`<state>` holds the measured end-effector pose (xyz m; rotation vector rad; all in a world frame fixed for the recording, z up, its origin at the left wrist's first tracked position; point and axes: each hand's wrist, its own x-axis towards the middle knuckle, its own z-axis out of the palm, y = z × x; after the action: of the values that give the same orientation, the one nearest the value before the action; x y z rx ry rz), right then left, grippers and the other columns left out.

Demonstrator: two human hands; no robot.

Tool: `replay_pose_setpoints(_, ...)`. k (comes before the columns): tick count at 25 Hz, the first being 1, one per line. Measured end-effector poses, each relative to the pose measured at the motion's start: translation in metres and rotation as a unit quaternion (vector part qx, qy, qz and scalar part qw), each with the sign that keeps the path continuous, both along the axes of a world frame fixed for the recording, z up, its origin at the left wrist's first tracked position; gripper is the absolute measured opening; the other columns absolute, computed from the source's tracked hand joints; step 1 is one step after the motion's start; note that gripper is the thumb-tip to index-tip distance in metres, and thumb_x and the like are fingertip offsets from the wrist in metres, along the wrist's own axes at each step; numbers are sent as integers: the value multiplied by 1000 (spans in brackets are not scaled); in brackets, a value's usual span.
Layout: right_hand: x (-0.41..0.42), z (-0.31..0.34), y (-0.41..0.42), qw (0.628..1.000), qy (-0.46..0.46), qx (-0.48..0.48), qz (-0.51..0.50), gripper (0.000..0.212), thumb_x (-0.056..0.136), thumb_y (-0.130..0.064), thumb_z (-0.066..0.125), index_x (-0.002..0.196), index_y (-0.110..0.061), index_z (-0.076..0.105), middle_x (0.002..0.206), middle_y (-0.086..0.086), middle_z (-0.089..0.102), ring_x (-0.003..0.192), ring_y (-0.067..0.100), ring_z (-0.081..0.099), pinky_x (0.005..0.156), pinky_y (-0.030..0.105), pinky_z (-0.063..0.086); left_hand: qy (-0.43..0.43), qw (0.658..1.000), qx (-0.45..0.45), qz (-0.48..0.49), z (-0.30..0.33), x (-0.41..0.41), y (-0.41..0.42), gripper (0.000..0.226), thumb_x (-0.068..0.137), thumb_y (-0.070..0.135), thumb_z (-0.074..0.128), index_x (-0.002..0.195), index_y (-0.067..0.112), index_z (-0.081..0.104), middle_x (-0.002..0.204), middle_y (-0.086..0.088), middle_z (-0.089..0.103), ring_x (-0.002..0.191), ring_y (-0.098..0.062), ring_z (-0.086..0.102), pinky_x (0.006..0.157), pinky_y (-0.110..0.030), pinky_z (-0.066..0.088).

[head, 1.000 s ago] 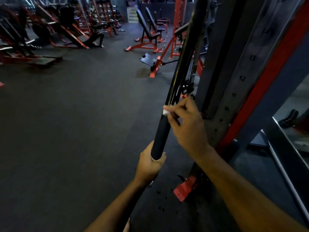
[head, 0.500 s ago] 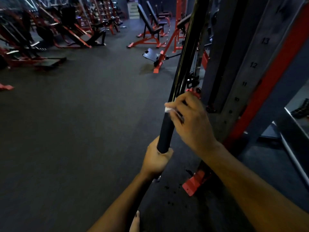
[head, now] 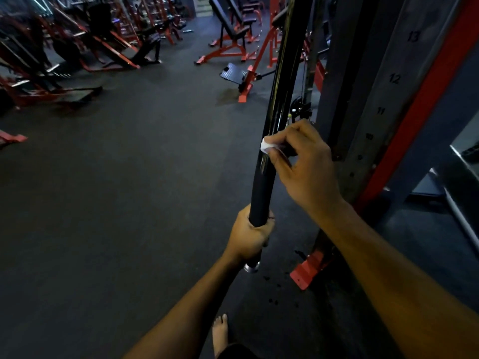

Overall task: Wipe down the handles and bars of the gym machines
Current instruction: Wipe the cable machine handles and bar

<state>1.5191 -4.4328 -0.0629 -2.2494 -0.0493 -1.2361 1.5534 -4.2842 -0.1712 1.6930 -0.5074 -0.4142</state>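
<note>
A long black bar point(head: 278, 94) runs from the top of the view steeply down to the lower middle, with a silver end cap below my fist. My left hand point(head: 250, 238) grips the bar's lower end. My right hand point(head: 305, 164) pinches a small white wipe point(head: 265, 146) and presses it against the bar's right side, about a hand's length above my left hand. Most of the wipe is hidden by my fingers.
A grey numbered upright point(head: 383, 107) with a red frame point(head: 425, 89) stands right behind the bar, its red foot point(head: 305, 273) on the dark floor. Red benches point(head: 233, 42) and machines point(head: 64, 60) fill the back and left. My bare foot point(head: 220, 332) shows below.
My right hand with the wipe has slid a little way up the bar. My left hand keeps its grip on the lower end. The camera has tilted slightly down.
</note>
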Motion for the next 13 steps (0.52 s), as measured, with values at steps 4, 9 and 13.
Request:
replay_pose_setpoints(4, -24, -47, 22, 1000, 2, 14, 5, 17, 86, -7, 74, 102, -2, 72, 101, 11, 62, 91, 10, 59, 82, 12, 49, -6, 1000, 7, -12, 0, -1, -5, 13, 91, -9, 60, 86, 1, 54, 58, -5, 53, 49, -23, 51, 48, -31, 45)
replay_pose_setpoints(9, -21, -38, 11, 997, -33, 71, -11, 13, 89, -8, 74, 102, -4, 72, 101, 9, 63, 92, 7, 61, 81, 17, 53, 14, 999, -8, -35, 3, -2, -4, 9, 88, -5, 62, 92, -7, 54, 59, -5, 54, 52, -21, 53, 52, -32, 48)
replay_pose_setpoints(13, -17, -21, 4, 987, -71, 137, -53, 10, 92, -4, 71, 101, -3, 68, 105, 7, 61, 96, 3, 60, 85, 14, 50, 37, 994, 37, -99, 4, -7, -16, 23, 93, 9, 71, 92, -8, 56, 74, -15, 59, 68, -25, 65, 70, -37, 59)
